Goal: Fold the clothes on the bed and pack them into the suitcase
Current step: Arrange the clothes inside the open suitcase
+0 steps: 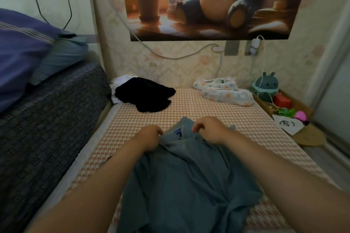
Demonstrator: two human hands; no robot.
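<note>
As both hands (151, 138) (210, 130) pinch it, shirt (189, 185) runs off-frame.

No words or numbers could be read anywhere. A small blue tag (178, 133) was seen inside the collar of the shirt (189, 176), but it was too blurred to be read.

blue shirt (185, 179): soft matt cloth, creased
bed (198, 113): woven houndstooth cover, matt
black garment (145, 93): matt cloth
poster (208, 2): smooth, glossy
</note>
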